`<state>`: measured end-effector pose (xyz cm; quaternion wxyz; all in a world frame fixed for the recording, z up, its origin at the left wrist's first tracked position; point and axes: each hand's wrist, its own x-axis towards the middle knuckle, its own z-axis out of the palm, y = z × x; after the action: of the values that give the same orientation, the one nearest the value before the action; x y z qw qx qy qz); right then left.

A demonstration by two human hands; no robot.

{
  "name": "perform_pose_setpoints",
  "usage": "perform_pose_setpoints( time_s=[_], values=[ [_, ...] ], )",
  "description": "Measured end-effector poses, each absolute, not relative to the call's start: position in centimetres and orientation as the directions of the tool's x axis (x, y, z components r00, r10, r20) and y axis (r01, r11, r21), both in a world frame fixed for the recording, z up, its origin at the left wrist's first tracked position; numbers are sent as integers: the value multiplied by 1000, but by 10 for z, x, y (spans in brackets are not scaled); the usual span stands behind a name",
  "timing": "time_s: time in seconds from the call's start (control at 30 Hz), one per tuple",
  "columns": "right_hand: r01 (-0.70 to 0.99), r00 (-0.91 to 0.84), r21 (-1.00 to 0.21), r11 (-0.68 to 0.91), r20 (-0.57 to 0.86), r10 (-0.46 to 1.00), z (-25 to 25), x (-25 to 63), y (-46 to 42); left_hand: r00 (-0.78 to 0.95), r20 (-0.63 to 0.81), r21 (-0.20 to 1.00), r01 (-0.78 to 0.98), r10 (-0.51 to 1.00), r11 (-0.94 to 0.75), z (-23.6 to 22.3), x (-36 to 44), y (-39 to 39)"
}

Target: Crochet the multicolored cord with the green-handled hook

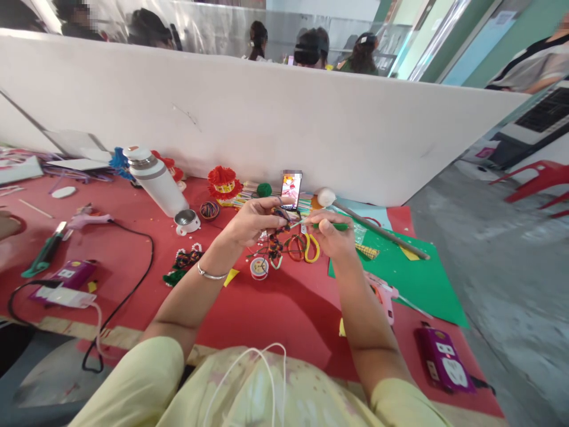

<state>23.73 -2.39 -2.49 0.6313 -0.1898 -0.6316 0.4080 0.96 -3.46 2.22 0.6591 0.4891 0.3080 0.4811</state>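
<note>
My left hand [249,222] is closed, its fingertips pinching a dark multicoloured piece of crocheted yarn [276,236] that hangs below them. In my right hand [334,238] is a crochet hook with a green handle [341,226]; its thin shaft points left into the yarn. A phone [291,188] with a lit screen stands upright just behind both hands. Below the yarn lies a small white spool [259,268]. Scissors with yellow handles [312,248] rest between the hands on the red tabletop [275,314].
A white flask [153,184] and its cup [187,221] stand at left, near a yarn ball [209,210]. A cutter [44,252] lies far left. Green sheet [400,279], pink glue gun [384,296] and purple power box [444,359] are at right. A white partition [249,112] rises behind; people sit beyond.
</note>
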Motion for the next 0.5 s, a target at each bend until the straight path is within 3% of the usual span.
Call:
perform_pose_setpoints(
  time_s=[0.1,0.23,0.3,0.4,0.5],
  values=[
    [-302,-81,-786,540,585,807,-28,224,-27,278,164,950,-304,947,-75,17,18,-36],
    [53,57,-692,720,722,690,-21,210,-41,-41,382,916,-116,923,-384,4,35,-40],
    [188,82,-610,769,790,607,-19,205,-46,-147,436,893,-48,888,-447,0,45,-44],
    [171,143,-561,810,827,544,-25,200,-46,-170,327,894,-263,929,-363,2,55,-49],
    [-6,217,-647,763,744,632,-38,199,-37,10,76,823,-565,997,-57,12,53,-49]
  ],
)
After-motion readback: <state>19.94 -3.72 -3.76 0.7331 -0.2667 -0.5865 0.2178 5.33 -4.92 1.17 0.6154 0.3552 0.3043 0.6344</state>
